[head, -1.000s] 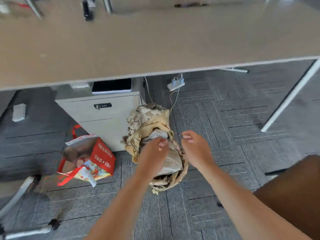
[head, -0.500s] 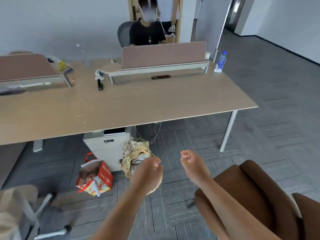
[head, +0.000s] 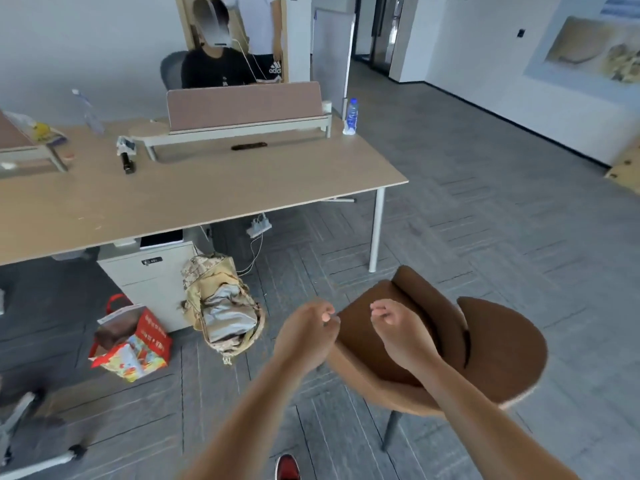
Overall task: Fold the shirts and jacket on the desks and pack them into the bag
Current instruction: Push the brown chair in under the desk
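1. The camouflage bag (head: pixel 221 303) stands on the floor against the white drawer cabinet (head: pixel 152 282), just under the front edge of the desk (head: pixel 194 199). Its mouth gapes toward the person, with pale grey folded cloth (head: pixel 227 315) showing inside.
2. The bag's long axis runs from the desk edge out toward the person, leaning slightly.
3. From the fingers the bag lies to the left and a little farther off; the left hand (head: pixel 306 336) is clearly the nearer, the right hand (head: pixel 398 332) hanging over the brown chair (head: pixel 502 344).
4. Both arms reach forward side by side, hands near each other but apart, backs up. The fingers of each are curled in loosely and hold nothing.
5. No shirt or jacket shows on the desk, so the packing looks close to finished.
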